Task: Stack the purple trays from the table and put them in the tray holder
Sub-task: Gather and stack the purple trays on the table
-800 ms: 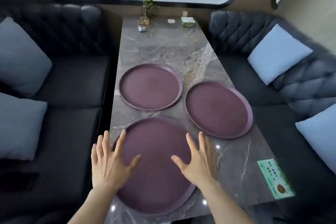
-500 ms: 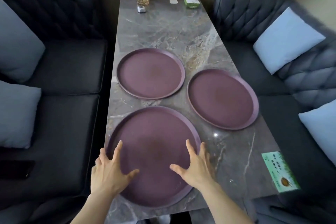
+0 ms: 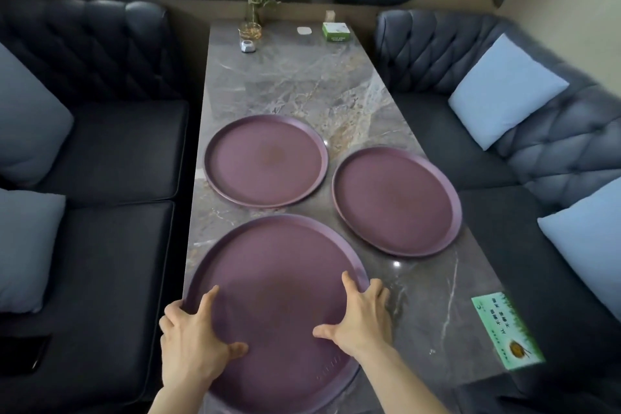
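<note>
Noted both hands on the nearest purple tray (image 3: 279, 282) at 6 o'clock on the table (image 3: 302, 84): left hand (image 3: 191, 343) and right hand (image 3: 358, 319) spread, fingers hooked over opposite rims, evidently for lifting; remaining trays at 12 (image 3: 265, 160) and 2 (image 3: 396, 200).
</note>
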